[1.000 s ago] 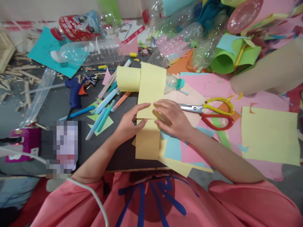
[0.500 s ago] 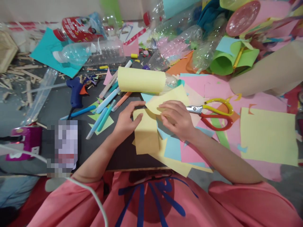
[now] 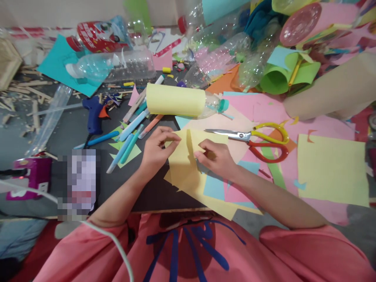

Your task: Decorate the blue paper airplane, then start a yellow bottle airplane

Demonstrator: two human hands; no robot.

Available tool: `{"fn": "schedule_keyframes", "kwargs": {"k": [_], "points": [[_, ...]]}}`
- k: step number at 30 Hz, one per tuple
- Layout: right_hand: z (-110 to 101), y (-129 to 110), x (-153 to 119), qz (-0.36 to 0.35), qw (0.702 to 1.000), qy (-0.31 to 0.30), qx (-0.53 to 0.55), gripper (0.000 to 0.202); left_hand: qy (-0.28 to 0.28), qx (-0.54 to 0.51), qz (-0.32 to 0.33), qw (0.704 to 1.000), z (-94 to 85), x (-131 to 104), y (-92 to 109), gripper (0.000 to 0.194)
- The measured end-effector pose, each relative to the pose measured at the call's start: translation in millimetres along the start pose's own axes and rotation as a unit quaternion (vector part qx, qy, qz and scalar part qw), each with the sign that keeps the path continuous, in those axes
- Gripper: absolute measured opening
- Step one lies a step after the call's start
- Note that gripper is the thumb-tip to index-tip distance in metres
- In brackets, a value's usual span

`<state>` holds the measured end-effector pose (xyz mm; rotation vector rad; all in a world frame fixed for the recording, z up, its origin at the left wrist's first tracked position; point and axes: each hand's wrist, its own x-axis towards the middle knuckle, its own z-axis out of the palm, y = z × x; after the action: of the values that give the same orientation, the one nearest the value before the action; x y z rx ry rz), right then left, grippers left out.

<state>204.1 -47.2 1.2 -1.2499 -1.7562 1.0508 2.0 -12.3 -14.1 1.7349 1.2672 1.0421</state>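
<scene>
My left hand (image 3: 158, 150) pinches the left side of a yellow sheet of paper (image 3: 183, 168) between thumb and fingers. On its other side my right hand (image 3: 216, 158) has curled fingers, the thumb and index pinching the paper by a raised crease. The sheet stands slightly bent along that crease, above other paper pieces. Just beyond the hands lies a clear plastic bottle (image 3: 213, 105) with a green cap, wrapped in a yellow paper sleeve (image 3: 176, 100). Scissors (image 3: 243, 136) with one yellow and one red handle rest right of the paper, blades pointing left.
Several markers (image 3: 132, 125) lie left of my hands, beside a blue glue gun (image 3: 94, 117). Another yellow sheet (image 3: 333, 168) is at the right, over pink paper (image 3: 255, 105). Plastic bottles (image 3: 117, 66) and scraps crowd the back. A white cable (image 3: 108, 235) crosses the lower left.
The raised yellow flap has come down and lies lower, uncovering the bottle's green cap and the scissor blades. My right hand has moved slightly down and curled its fingers.
</scene>
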Motion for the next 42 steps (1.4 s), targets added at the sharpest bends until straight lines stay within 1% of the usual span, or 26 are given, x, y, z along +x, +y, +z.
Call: {"fn": "schedule_keyframes", "kwargs": {"k": [2, 4, 5, 7, 9, 10, 11, 13, 14, 15, 16, 17, 18, 20, 22, 24, 26, 28, 31, 34, 36, 39, 42], "points": [[3, -1, -1, 0.045, 0.997, -0.048, 0.048, 0.030, -0.015, 0.001, -0.007, 1.000, -0.9, -2, 6, 0.012], [6, -1, -1, 0.078, 0.987, -0.092, 0.108, 0.025, -0.032, -0.017, -0.005, 0.999, -1.9, -3, 9, 0.017], [7, 0, -1, 0.086, 0.980, -0.111, 0.138, 0.024, -0.042, -0.029, 0.000, 0.999, -2.1, -4, 10, 0.021], [7, 1, 0, 0.092, 0.967, -0.143, 0.188, 0.033, -0.055, -0.046, 0.013, 0.997, -1.8, -4, 9, 0.028], [6, 2, 0, 0.087, 0.962, -0.159, 0.205, 0.036, -0.048, -0.048, 0.021, 0.997, -0.6, -4, 6, 0.028], [4, 2, 0, 0.078, 0.967, -0.146, 0.195, 0.033, -0.039, -0.044, 0.020, 0.998, 0.0, -4, 5, 0.024], [3, 2, 0, 0.061, 0.977, -0.114, 0.169, 0.027, -0.030, -0.041, 0.016, 0.999, 0.7, -3, 4, 0.020], [-1, 3, 1, 0.013, 0.997, 0.001, 0.081, 0.017, -0.022, -0.041, 0.003, 0.999, 1.6, -3, 3, 0.016], [-3, 5, 2, -0.009, 0.997, 0.065, 0.036, 0.014, -0.022, -0.045, -0.002, 0.999, 1.9, -3, 3, 0.015], [-5, 7, 4, -0.023, 0.993, 0.115, 0.007, 0.014, -0.025, -0.050, -0.005, 0.998, 2.1, -3, 3, 0.014], [-7, 9, 5, -0.024, 0.990, 0.142, 0.000, 0.018, -0.028, -0.055, -0.004, 0.998, 2.2, -4, 4, 0.014], [-8, 11, 6, -0.012, 0.989, 0.146, 0.015, 0.025, -0.032, -0.057, -0.001, 0.998, 2.2, -4, 5, 0.014], [-9, 12, 8, 0.011, 0.990, 0.130, 0.047, 0.031, -0.034, -0.058, 0.002, 0.998, 2.3, -5, 6, 0.014], [-9, 11, 9, 0.069, 0.988, 0.063, 0.121, 0.038, -0.028, -0.060, 0.007, 0.998, 2.2, -6, 9, 0.014], [-9, 7, 9, 0.118, 0.980, -0.002, 0.157, 0.040, -0.010, -0.072, 0.011, 0.997, 2.1, -8, 11, 0.013], [-7, 1, 9, 0.156, 0.972, -0.044, 0.173, 0.044, 0.016, -0.087, 0.007, 0.996, 2.2, -8, 13, 0.014], [-5, -4, 8, 0.182, 0.961, -0.066, 0.199, 0.050, 0.038, -0.101, -0.005, 0.994, 2.5, -8, 14, 0.018], [-2, -5, 7, 0.196, 0.951, -0.071, 0.228, 0.051, 0.047, -0.122, -0.019, 0.991, 2.9, -8, 13, 0.025], [1, -2, 6, 0.203, 0.945, -0.063, 0.249, 0.048, 0.039, -0.157, -0.040, 0.986, 3.2, -8, 9, 0.034], [2, 0, 6, 0.198, 0.935, -0.068, 0.285, 0.049, 0.028, -0.163, -0.066, 0.984, 3.2, -8, 8, 0.031], [2, 1, 6, 0.189, 0.932, -0.060, 0.302, 0.049, 0.015, -0.155, -0.076, 0.985, 3.3, -9, 9, 0.028], [1, 1, 5, 0.185, 0.936, -0.038, 0.298, 0.046, -0.012, -0.142, -0.089, 0.986, 3.5, -10, 12, 0.022], [1, 3, 5, 0.190, 0.942, -0.018, 0.277, 0.043, -0.050, -0.148, -0.117, 0.981, 3.1, -9, 16, 0.023]]}}
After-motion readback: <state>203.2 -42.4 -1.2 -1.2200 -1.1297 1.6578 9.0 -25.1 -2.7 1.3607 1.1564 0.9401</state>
